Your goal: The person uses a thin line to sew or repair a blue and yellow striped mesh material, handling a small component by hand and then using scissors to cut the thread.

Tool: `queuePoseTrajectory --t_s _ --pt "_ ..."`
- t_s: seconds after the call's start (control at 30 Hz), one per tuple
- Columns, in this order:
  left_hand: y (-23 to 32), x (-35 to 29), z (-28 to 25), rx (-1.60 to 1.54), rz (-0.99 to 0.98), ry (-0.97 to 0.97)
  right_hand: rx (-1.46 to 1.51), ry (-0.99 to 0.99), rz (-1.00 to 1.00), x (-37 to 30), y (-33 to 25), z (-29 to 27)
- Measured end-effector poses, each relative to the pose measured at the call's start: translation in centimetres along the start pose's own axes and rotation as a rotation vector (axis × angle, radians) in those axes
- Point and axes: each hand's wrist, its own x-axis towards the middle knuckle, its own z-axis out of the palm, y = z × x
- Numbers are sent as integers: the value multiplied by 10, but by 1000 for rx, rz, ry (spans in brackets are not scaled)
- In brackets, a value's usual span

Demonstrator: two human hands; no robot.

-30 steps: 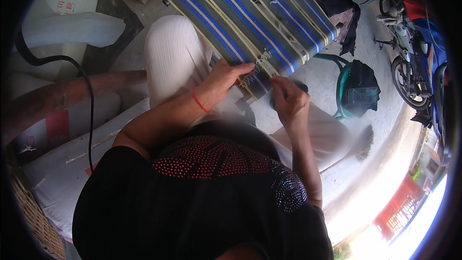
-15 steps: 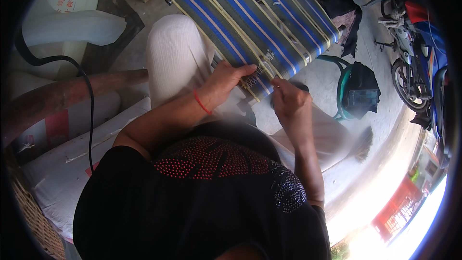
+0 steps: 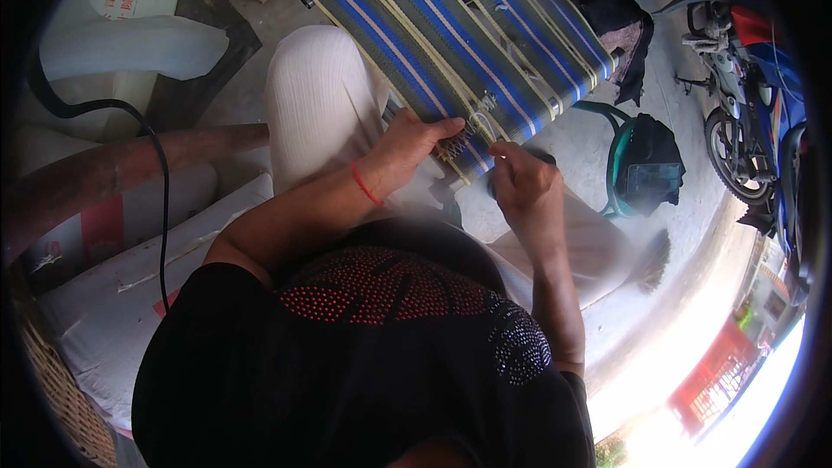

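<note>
Blue, olive and cream stripes identify the woven panel (image 3: 438,35), which we locate in the head view at upper centre, set at a slant, its near end between the two hands. We observe the left hand (image 3: 406,146) holding the near edge of the woven panel, thumb laid on top beside a patch of crossed threads (image 3: 452,148). We observe the right hand (image 3: 529,191) closed narrow, fingers curled, where a pale strand (image 3: 489,126) reaches the fingertips. We note a red band (image 3: 366,185) on the left wrist. To the left of the woven panel we find the white-clad knee (image 3: 312,78); to its right, a green chair (image 3: 614,175) bearing a black bundle (image 3: 652,136) and a phone (image 3: 653,180). Farther right, we see a motorcycle (image 3: 732,121).
</note>
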Motion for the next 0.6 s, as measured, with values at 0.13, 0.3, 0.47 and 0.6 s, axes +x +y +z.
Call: queuePoseTrajectory --t_s 0.13,0.3,0.47,0.6 --pt "0 0 2 9 32 4 -122 130 -149 -1 10 11" --pt "-3 2 4 9 52 9 -234 189 -203 -2 16 23" --pt "-3 2 4 8 32 10 -345 199 -259 -2 18 32" --pt "-2 2 4 -4 43 -4 -349 235 -287 -2 17 34"
